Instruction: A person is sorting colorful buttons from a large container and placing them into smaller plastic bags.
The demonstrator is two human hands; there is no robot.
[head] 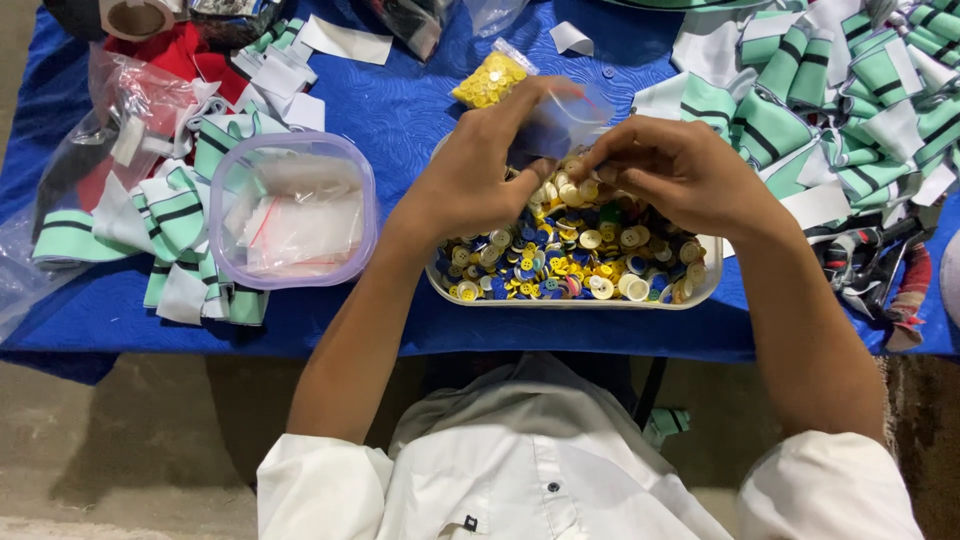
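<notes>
The left hand [470, 180] holds in a closed grip a small clear plastic bag [565, 120] over the clear tray of mixed colourful buttons [575, 255]. The right hand [680, 175] pinches buttons beside it. A lidded clear plastic box [292, 210] and green striped fabric pieces [860, 90] lie on the blue table [400, 100].

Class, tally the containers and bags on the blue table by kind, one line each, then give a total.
Clear tray of buttons: 1
Lidded clear tub: 1
Bag of yellow buttons: 1
Small clear bag held in the hands: 1
Total: 4
</notes>
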